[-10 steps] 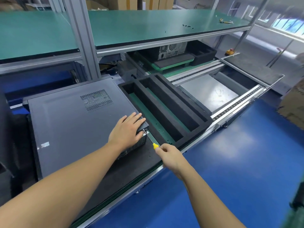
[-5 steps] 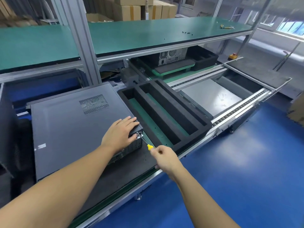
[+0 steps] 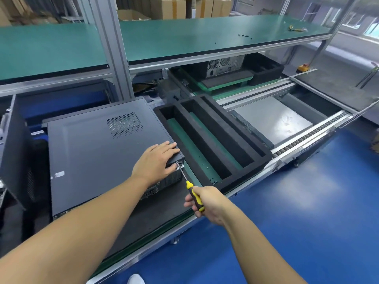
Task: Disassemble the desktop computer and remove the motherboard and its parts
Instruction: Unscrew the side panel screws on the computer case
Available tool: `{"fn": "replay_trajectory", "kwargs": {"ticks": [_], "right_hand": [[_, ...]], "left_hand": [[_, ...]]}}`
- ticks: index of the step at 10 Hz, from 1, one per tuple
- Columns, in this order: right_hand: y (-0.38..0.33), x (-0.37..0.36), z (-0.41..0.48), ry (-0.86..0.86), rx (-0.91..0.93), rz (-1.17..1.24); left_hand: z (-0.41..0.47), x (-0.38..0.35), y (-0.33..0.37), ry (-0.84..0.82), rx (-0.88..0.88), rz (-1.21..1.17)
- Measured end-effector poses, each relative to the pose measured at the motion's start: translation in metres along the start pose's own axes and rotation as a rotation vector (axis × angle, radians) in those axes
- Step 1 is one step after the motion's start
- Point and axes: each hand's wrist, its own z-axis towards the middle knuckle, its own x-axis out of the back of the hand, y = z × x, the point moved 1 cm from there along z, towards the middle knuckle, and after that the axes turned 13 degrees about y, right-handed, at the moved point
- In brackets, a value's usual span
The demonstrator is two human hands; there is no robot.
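A dark grey desktop computer case lies on its side on a black foam mat, its vented side panel facing up. My left hand rests flat on the case's near right corner, fingers over the edge. My right hand grips a yellow and black screwdriver. The screwdriver's thin shaft points up and left, and its tip touches the rear edge of the case just under my left fingers. The screw itself is too small to see.
A black foam tray with three long slots lies right of the case. Beyond it run a conveyor rail and a metal plate. Another computer sits under the green shelf. A dark panel leans at left.
My right hand has pulled back toward me, so more of the screwdriver's handle and shaft now shows. My left hand stays on the case corner. The camera has tilted slightly.
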Motion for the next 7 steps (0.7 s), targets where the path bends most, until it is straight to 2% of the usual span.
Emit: {"fn": "replay_trajectory", "kwargs": {"ticks": [1,2,3,4,5,6,7], "right_hand": [[0.002,0.004,0.002,0.041,0.153,-0.02],[0.005,0.0,0.002,0.194,0.308,-0.1],[0.009,-0.006,0.0,0.294,0.42,-0.331],[0.006,0.0,-0.001,0.309,0.455,-0.416],[0.0,0.005,-0.002,0.104,0.172,-0.167],[-0.001,0.008,0.001,-0.011,0.086,-0.074],[0.0,0.008,0.001,0.05,0.22,-0.139]], "left_hand": [[0.0,0.0,0.001,0.007,-0.002,0.006],[0.001,0.0,0.001,0.011,-0.004,0.005],[0.002,0.0,0.001,0.011,-0.005,0.005],[0.001,0.0,0.001,0.013,-0.003,0.004],[0.002,0.0,0.001,0.013,0.0,-0.002],[0.002,-0.001,0.001,0.007,0.003,-0.004],[0.001,-0.001,0.0,0.012,0.001,0.003]]}}
